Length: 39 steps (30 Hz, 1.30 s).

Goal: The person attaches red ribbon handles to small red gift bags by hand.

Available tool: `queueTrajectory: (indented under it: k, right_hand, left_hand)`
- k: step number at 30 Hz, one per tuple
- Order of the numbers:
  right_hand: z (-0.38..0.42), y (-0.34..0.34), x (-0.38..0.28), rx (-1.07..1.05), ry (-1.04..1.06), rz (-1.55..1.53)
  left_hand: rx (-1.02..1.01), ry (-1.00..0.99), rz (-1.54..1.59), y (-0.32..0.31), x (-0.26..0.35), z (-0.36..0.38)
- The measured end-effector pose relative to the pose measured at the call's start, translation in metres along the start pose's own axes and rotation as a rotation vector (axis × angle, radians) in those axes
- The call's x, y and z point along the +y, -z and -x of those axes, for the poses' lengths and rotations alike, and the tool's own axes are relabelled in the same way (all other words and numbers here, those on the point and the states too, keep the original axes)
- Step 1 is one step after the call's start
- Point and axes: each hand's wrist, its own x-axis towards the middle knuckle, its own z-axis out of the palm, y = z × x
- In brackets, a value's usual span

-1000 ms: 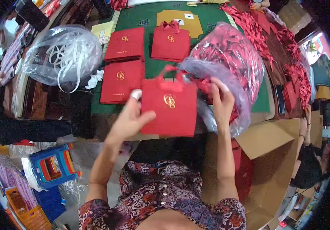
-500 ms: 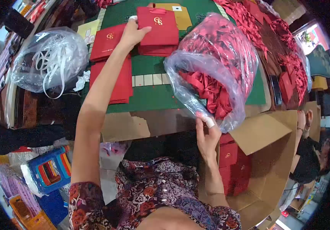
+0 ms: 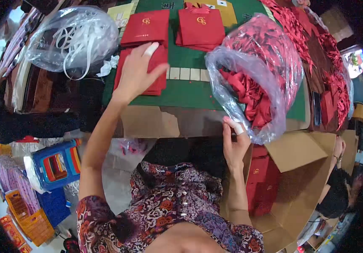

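Spreads an empty left hand point(image 3: 136, 74) over red bags point(image 3: 153, 87) at upper left, apparently stacked flat for easy pickup. Crooks the right hand point(image 3: 237, 147) by a plastic sack point(image 3: 279, 124) right of centre, perhaps to steady its mouth; cannot tell if gripping.

The left hand point(image 3: 137, 74) is motion-blurred and covers part of the lower stack of red bags point(image 3: 158, 80), so any printing there is hidden, and whether skin meets paper cannot be told. On the upper-left stack point(image 3: 147, 26), the line of print under the gold logo is too small to read. The top edge cuts off the yellow board point(image 3: 228, 16). Whether the right hand point(image 3: 237, 145) pinches the clear plastic bag point(image 3: 228, 101) is unclear. The carton's flap point(image 3: 295, 151) hides some contents. At far right, 1 other person point(image 3: 335, 189) shows only partly, lost towards the dark rim.
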Motion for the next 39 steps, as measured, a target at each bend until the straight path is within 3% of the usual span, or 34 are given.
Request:
queueTrajectory:
  k: [2,5,10,16,24,28,32,34,36,39]
  right_hand:
    - [-0.002,-0.001,-0.004,-0.009,0.058,0.065]
    - [-0.004,-0.006,-0.001,0.024,0.058,0.064]
    - [-0.044,-0.009,0.013,0.199,0.216,0.203]
    - [-0.095,-0.015,0.035,0.192,0.268,0.649]
    - [-0.078,-0.004,0.026,0.143,0.290,0.470]
    - [-0.049,-0.006,0.012,0.098,0.379,0.448]
    - [-0.016,-0.021,-0.009,-0.061,0.398,0.310]
    - [-0.004,-0.031,-0.016,-0.119,0.464,0.232]
    - [0.006,-0.039,-0.019,-0.184,0.454,0.229]
    - [0.011,-0.044,-0.019,-0.213,0.429,0.201]
  left_hand:
    - [-0.154,0.083,-0.096,0.009,0.015,0.032]
    - [-0.208,0.038,-0.078,0.010,0.028,0.059]
    - [-0.140,0.030,-0.031,-0.005,0.055,0.077]
    - [-0.101,0.006,0.014,-0.027,0.129,0.099]
    - [-0.175,0.051,0.265,-0.072,0.189,0.109]
    - [-0.125,0.175,0.527,-0.063,0.185,0.103]
    - [-0.339,0.924,1.359,-0.040,0.162,0.073]
    - [-0.355,0.969,1.694,-0.046,0.145,0.070]
    - [-0.416,0.765,1.484,-0.051,0.132,0.072]
    - [-0.444,0.739,1.318,-0.044,0.125,0.076]
